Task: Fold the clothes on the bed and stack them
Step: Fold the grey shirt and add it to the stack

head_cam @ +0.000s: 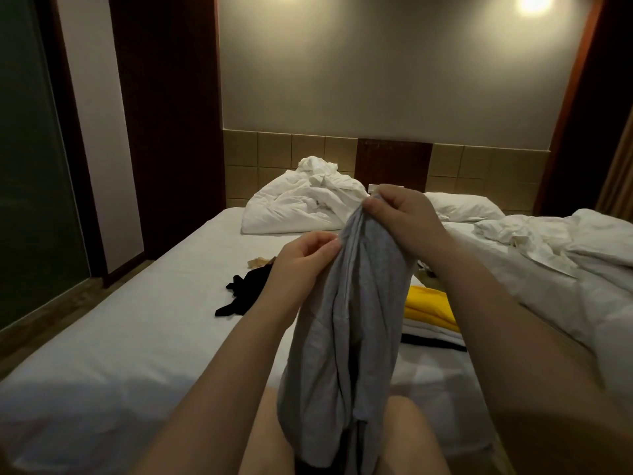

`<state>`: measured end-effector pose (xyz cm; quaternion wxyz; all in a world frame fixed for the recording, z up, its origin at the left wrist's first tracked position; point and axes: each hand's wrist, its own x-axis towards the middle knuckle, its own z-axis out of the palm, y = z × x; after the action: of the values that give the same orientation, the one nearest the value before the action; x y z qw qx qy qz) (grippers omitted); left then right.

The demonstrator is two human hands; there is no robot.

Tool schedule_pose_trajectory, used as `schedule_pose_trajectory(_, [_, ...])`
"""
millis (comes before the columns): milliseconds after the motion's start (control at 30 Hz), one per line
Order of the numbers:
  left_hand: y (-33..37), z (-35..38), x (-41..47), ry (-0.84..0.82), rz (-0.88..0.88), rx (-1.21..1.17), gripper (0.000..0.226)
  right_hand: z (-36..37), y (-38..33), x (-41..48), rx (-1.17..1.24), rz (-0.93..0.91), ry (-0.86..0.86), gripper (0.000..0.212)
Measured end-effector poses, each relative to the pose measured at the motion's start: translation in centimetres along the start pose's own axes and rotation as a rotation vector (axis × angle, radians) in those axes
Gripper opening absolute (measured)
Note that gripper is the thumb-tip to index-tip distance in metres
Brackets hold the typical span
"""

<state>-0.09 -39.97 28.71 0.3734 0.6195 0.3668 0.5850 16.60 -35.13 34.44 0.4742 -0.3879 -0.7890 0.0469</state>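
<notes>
Lying loose left of centre, a black garment [245,291] waits unfolded on the bed [137,320]. At centre, your left hand [305,258] pinches the side edge of the grey garment [356,320], its grip closed thumb to fingers. Your right hand [397,214], higher up, has its grip curled round the bunched top. The garment hangs gathered over your knees, so I judge you are still opening it out. The next move calls for finding two corners and spreading it flat. Just to its right lies the stack [428,303], yellow on top. I cannot tell what kind of garment the grey one is. The bottom edge of the frame cuts off its lower end, and your right arm hides part of the stack.
</notes>
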Motion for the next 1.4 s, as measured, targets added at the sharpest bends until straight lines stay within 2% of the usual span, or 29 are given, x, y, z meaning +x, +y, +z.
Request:
schedule_pose_trajectory(67, [-0.1,0.1,0.0,0.016,-0.003,-0.014,0.018,0.1,-0.1,-0.2,-0.003,-0.001,-0.017,0.024])
schedule_pose_trajectory(200, [0.2,0.1,-0.1,-0.007,-0.150,-0.137,0.032,0.3,0.1,-0.5,-0.005,0.000,-0.035,0.033])
schedule_pose_trajectory(267, [0.2,0.0,-0.2,-0.093,-0.144,-0.122,0.026,0.5,0.3,-0.6,0.006,-0.002,-0.056,0.038])
schedule_pose_trajectory(333, [0.2,-0.2,-0.4,-0.177,-0.152,-0.125,0.019,0.8,0.5,-0.9,0.027,-0.001,-0.070,0.033])
schedule_pose_trajectory(433, [0.1,-1.2,-0.1,-0.191,-0.155,-0.082,0.013,0.8,0.8,-1.0,0.044,0.020,-0.070,0.028])
schedule_pose_trajectory(533, [-0.2,-2.1,0.3,-0.103,-0.118,0.100,0.013,1.0,0.5,-1.1,0.049,0.020,-0.077,0.038])
schedule_pose_trajectory(633, [-0.2,-2.5,0.6,-0.011,-0.007,0.325,0.010,1.1,0.4,-1.0,0.050,0.015,-0.054,0.041])
schedule_pose_trajectory(733, [0.1,-3.3,0.6,-0.082,0.033,0.416,0.006,0.7,0.6,-0.8,0.018,0.029,-0.059,0.031])
schedule_pose_trajectory(800, [0.0,-3.7,0.7,-0.103,0.044,0.485,0.010,0.4,0.7,-0.8,0.000,0.039,-0.071,0.035])
schedule_pose_trajectory(900, [-0.2,-4.0,1.3,0.061,0.174,0.693,0.012,0.3,0.7,-0.9,0.022,0.051,-0.095,0.042])
schedule_pose_trajectory(1000, [-0.1,-3.4,1.3,0.166,0.307,0.738,0.016,0.5,0.7,-0.7,-0.003,0.069,-0.024,0.034])
schedule_pose_trajectory(1100, [-0.4,-2.4,0.8,0.016,0.168,0.627,0.005,0.5,0.7,-0.5,-0.019,0.079,0.056,0.029])
schedule_pose_trajectory(1200, [-1.2,-2.2,0.5,-0.071,0.047,0.540,0.022,0.2,1.1,-0.7,-0.015,0.081,0.078,0.037])
schedule_pose_trajectory(1267, [-1.8,-2.3,0.1,-0.021,0.103,0.573,0.025,-0.1,1.1,-0.9,-0.025,0.077,0.102,0.038])
schedule_pose_trajectory(1400, [-3.4,-2.9,0.2,0.135,0.462,0.905,0.015,-0.1,1.2,-0.8,-0.064,0.071,0.142,0.040])
